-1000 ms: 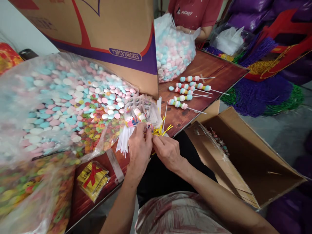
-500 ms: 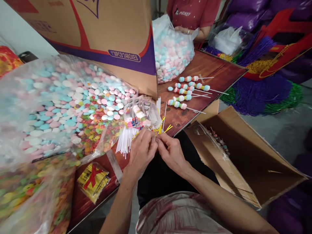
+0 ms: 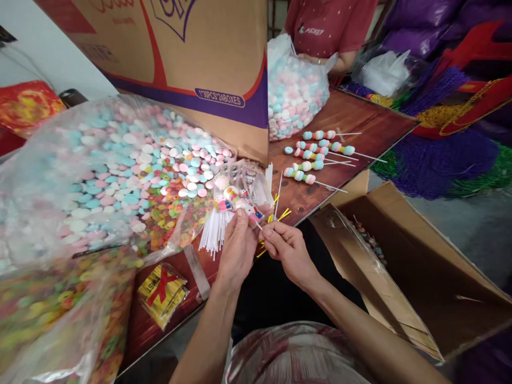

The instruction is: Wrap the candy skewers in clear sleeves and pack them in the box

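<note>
My left hand [image 3: 238, 248] is closed around a candy skewer [image 3: 236, 196], which seems to sit in a small printed clear bag. Its white stick [image 3: 258, 225] points toward my right hand [image 3: 288, 250], whose thumb and finger pinch at the stick's end. Yellow twist ties [image 3: 285, 215] lie just beyond the right hand, some poking out beneath its fingers. Beside my left hand is a bundle of white sticks [image 3: 214, 233]. More printed clear bags [image 3: 250, 175] are piled behind the skewer.
Several finished candy skewers [image 3: 304, 177] lie on the wooden table [image 3: 360, 114]. A large bag of pastel candies [image 3: 100, 176] and ring candies [image 3: 48, 314] fill the left. A tall carton [image 3: 208, 58] stands behind. Below right is an open cardboard box [image 3: 416, 266]. Another person [image 3: 324, 32] is across the table.
My left hand has turned so its thumb lies along the skewer, and the stick now shows between both hands. My right hand has drawn slightly away from the left. The camera view has shifted.
</note>
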`<action>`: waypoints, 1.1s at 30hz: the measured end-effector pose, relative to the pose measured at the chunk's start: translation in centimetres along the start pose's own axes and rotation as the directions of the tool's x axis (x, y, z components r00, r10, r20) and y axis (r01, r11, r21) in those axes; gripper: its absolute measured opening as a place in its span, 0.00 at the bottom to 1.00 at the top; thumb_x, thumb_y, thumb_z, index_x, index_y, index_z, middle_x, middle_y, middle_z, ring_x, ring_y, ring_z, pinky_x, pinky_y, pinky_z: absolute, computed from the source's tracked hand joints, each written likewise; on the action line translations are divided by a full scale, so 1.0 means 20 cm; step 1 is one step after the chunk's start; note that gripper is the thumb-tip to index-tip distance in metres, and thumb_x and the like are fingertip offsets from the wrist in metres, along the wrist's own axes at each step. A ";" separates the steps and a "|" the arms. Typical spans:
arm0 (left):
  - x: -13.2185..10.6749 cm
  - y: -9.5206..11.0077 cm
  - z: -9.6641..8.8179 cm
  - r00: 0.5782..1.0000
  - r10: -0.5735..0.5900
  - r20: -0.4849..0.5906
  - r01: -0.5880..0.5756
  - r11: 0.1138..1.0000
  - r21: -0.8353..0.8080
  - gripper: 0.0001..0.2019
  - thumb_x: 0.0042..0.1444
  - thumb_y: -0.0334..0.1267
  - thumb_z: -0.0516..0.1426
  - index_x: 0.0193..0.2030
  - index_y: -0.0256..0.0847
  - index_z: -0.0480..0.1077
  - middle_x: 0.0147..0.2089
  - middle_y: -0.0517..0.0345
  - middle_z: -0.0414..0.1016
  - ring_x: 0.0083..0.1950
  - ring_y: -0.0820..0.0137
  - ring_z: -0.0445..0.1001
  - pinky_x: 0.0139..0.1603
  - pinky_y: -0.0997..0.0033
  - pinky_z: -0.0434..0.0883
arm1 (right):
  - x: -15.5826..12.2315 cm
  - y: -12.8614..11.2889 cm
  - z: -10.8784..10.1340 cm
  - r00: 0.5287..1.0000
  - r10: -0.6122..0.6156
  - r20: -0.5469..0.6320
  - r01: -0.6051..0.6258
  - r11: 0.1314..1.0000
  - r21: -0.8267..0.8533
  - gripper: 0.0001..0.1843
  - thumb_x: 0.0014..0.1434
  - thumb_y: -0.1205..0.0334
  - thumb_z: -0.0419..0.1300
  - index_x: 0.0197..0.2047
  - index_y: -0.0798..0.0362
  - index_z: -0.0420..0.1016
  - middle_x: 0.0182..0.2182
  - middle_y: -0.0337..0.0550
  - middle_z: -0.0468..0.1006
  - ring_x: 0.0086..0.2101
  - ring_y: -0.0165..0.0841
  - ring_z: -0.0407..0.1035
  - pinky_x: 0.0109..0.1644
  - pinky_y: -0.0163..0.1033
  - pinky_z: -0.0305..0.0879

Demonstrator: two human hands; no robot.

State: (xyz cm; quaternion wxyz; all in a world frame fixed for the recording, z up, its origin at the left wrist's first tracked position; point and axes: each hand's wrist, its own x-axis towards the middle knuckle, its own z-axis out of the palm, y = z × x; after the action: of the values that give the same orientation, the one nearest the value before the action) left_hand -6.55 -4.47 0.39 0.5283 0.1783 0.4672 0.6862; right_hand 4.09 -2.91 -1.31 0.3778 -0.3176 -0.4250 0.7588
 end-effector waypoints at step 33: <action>-0.18 0.07 -0.18 0.997 0.078 0.025 -0.077 0.997 -0.009 0.11 0.54 0.42 0.66 0.37 0.37 0.75 0.22 0.64 0.60 0.24 0.77 0.60 0.24 0.79 0.64 | -0.03 0.00 0.06 0.937 0.178 0.300 -0.003 0.865 -0.502 0.17 0.65 0.60 0.50 0.26 0.53 0.68 0.21 0.37 0.71 0.23 0.27 0.62 0.28 0.33 0.53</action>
State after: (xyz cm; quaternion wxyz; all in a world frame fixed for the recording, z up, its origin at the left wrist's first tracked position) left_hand -8.56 -9.37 0.68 0.5077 0.2027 0.4507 0.7056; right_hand 3.43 -3.87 -0.74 0.1693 -0.2892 -0.6474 0.6846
